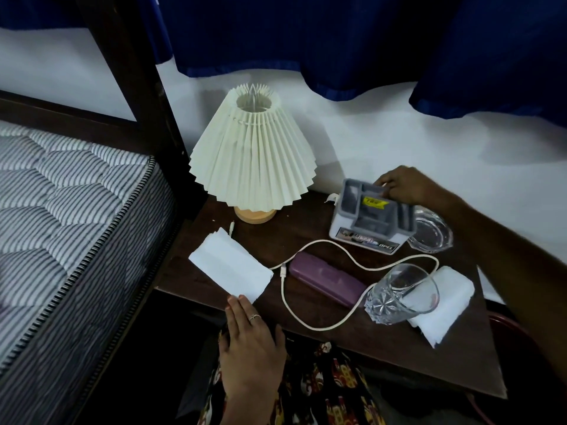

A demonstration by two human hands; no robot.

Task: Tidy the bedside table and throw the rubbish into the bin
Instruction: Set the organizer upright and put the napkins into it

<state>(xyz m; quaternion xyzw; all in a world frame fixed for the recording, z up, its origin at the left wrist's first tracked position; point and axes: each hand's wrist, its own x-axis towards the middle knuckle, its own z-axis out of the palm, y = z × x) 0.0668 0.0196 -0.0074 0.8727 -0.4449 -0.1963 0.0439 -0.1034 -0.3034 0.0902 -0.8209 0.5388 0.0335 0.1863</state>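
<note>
We find the grey organiser (372, 211) at the back of the surface (429, 357), right hand (402, 187) grasping its far rim. The left hand (248, 338) lies flat, fingertips touching a white tissue (230, 265) overhanging the front edge. We judge the cable (306, 317), looping round the purple case (326, 279) to the tumbler (402, 294), may snag and topple it. A glass dish (434, 233) crowds the organiser; open room lies front right.
</note>
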